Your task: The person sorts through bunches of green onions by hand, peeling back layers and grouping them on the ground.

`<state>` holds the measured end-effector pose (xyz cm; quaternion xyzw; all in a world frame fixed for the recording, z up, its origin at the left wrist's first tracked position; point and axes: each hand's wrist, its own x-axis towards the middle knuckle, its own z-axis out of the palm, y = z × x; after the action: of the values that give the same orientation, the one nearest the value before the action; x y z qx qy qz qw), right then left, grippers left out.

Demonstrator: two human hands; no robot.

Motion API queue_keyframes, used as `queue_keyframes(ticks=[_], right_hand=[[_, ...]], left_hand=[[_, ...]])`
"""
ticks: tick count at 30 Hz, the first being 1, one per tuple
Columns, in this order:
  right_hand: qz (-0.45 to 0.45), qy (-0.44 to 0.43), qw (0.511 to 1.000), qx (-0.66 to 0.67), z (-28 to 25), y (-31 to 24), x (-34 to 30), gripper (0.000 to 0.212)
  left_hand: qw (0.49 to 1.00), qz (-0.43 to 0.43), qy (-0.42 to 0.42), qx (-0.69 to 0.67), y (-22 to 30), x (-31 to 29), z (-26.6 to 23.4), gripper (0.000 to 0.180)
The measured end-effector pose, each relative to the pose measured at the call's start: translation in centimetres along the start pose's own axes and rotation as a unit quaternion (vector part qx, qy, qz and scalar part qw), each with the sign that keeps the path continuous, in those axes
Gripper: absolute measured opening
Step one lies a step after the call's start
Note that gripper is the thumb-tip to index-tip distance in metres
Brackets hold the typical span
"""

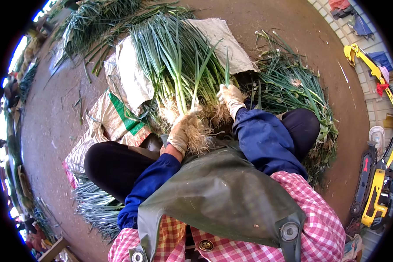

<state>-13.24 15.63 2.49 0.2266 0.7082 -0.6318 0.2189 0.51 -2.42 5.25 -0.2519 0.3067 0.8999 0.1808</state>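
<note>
Scallions (174, 52) in a pile just ahead of the person, roots twd the body, green tops pointing away; a white sack (225, 39) lies under them & shows past both sides. R side's tight: a 2nd heap (288, 87) sits close by, R knee right next to it. L side: striped bag (102, 115) nr the pile, then a wide stretch of floor (52, 113). More floor runs btwn the 2nd heap & the tiles (373, 96) along the far R, w/ a yellow digger (377, 192) there. Floor's brown, w/ loose leaf bits. Other greens (94, 201) lower L, by the L knee. Dk apron (222, 192) over the lap.

L hand (183, 131), gloved: fingers wrapped round a few stalks nr the root end, roots hanging beside the glove. R hand (231, 98), gloved: fingers curled at the pile's R edge, one green stalk rising by them; can't tell if they pinch it.
</note>
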Motion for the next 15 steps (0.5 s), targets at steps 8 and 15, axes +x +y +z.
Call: queue_keyframes(ticks=[8, 15], right_hand=[[-0.081, 0.051, 0.891, -0.445, 1.5, 2.4, 1.2, 0.063], [-0.138, -0.052, 0.983, 0.111, 2.7, -0.9, -0.1, 0.017]], left_hand=[[0.995, 0.047, -0.066, -0.066, 2.1, -1.4, 1.6, 0.032], [0.982, 0.08, -0.024, -0.171, 2.8, -1.2, 0.2, 0.023]])
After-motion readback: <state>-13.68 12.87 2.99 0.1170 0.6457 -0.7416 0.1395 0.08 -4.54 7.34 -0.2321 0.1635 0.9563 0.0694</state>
